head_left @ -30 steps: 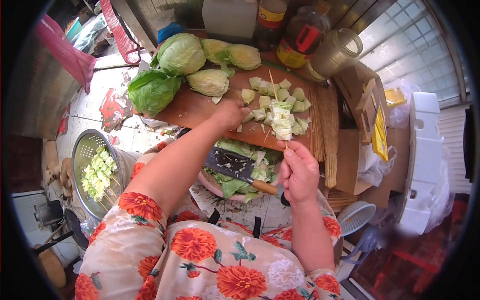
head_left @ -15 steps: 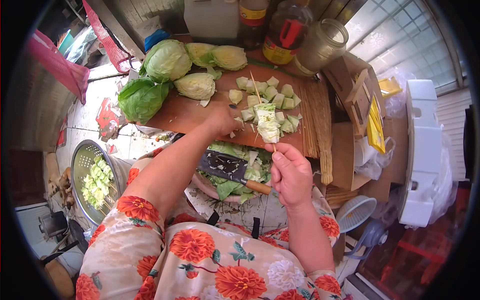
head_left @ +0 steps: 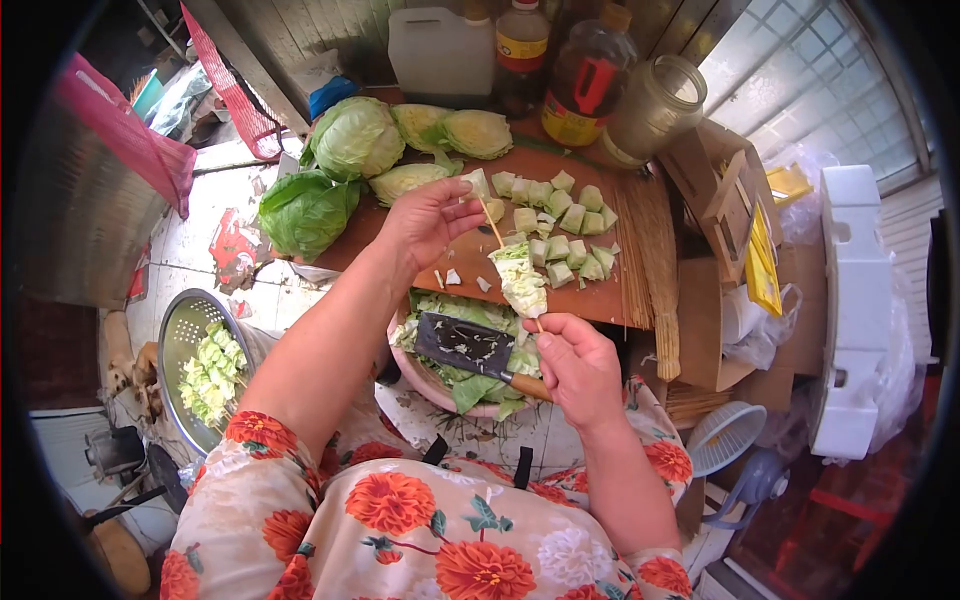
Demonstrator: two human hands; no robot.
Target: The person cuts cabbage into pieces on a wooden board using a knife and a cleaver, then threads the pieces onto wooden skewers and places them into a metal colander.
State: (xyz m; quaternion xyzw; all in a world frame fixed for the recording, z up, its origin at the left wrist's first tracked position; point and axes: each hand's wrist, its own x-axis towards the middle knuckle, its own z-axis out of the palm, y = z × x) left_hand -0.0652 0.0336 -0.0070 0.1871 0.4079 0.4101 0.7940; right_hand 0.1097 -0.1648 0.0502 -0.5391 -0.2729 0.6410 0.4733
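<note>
My right hand [head_left: 580, 372] is closed round the lower end of a wooden skewer [head_left: 490, 222], which points up and away over the board. Cabbage pieces [head_left: 521, 282] are threaded on its middle. At the skewer's bare tip, my left hand [head_left: 428, 222] pinches a pale cabbage chunk [head_left: 476, 184] between thumb and fingers. Cut cabbage chunks [head_left: 572, 218] lie spread on the brown cutting board [head_left: 590, 300], just beyond the skewer. Below the hands, a cleaver [head_left: 462, 345] with a wooden handle rests across a pink basin [head_left: 405, 362] of cabbage leaves.
Whole cabbages [head_left: 355, 138] and cut halves [head_left: 478, 134] sit at the board's back left. Bottles [head_left: 590, 75] and a glass jar [head_left: 655, 110] stand behind. Bundled skewers [head_left: 633, 255] lie on the right, beside cardboard boxes [head_left: 700, 310]. A metal colander [head_left: 172, 350] at left holds skewered cabbage.
My left hand has lifted from the board's near edge up to the skewer's tip, now with a cabbage chunk in its fingers. My right hand keeps its hold on the skewer. The view has shifted slightly.
</note>
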